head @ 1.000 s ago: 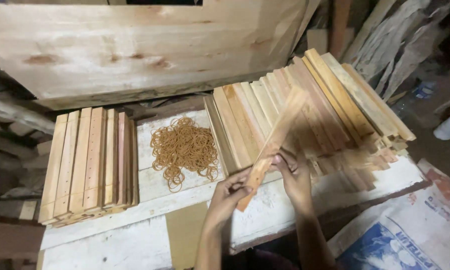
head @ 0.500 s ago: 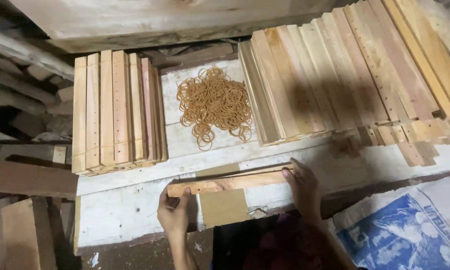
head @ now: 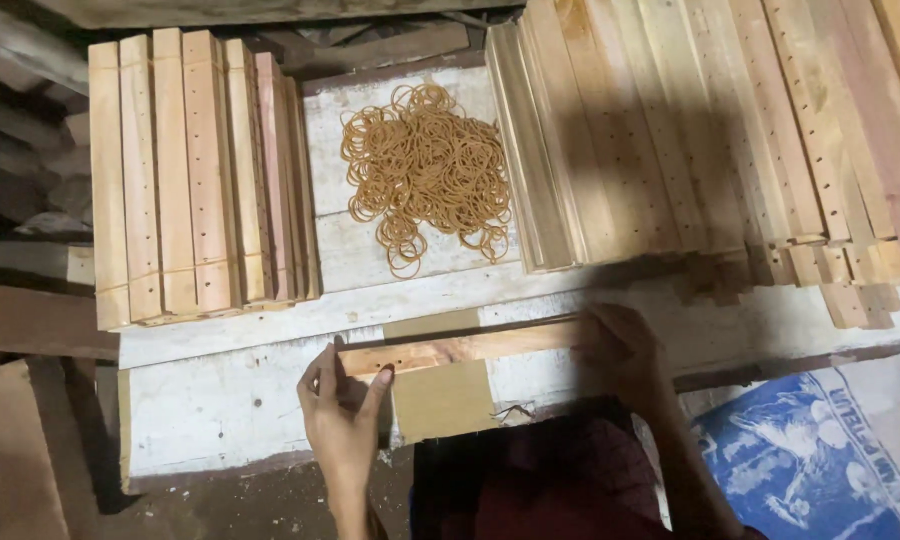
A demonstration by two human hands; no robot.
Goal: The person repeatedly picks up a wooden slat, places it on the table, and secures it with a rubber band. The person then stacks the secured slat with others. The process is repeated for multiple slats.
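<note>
A narrow wooden slat (head: 460, 350) with small drilled holes lies level across the front of a white painted board (head: 230, 405). My left hand (head: 342, 405) grips its left end and my right hand (head: 620, 352) grips its right end. A heap of tan rubber bands (head: 425, 170) rests on the white board just behind the slat. To the left stands a tidy bundle of slats (head: 195, 175) bound with bands. On the right a wide, loose stack of similar drilled slats (head: 710, 130) fans out.
Rough planks and dark scrap timber (head: 25, 300) lie at the left. A blue and white printed sack (head: 820, 440) is at the lower right. A tan cardboard patch (head: 445, 400) sits under the slat. Dark red clothing (head: 540, 480) fills the bottom centre.
One second ago both hands held the slat tilted up near the right stack. It was brought down and turned level at the board's front, where it now stays.
</note>
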